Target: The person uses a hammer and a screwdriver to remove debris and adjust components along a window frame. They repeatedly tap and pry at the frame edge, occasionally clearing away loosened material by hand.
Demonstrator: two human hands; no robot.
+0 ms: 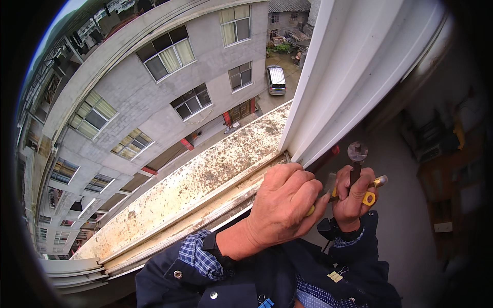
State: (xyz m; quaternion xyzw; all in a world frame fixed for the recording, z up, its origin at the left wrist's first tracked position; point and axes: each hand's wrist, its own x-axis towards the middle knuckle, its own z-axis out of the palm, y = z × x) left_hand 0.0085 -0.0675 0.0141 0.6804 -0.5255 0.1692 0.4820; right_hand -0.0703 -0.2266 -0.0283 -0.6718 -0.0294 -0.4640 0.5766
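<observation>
Tool [356, 168] juts from right hand [353, 192]

The right hand closes around the tool's shaft, the round head beyond the fingers. The left hand [285, 208] curls near the track [205, 208]; I cannot tell what it grips.

A dark navy jacket [277, 267] carries round silver snaps [177, 274], a yellow clip [336, 275] at right and a blue clip [265, 303] nearest. Blue-and-white checked cuffs [197, 254] meet black wristbands [211, 245]; a blue dotted garment [319, 297] shows beneath.
</observation>
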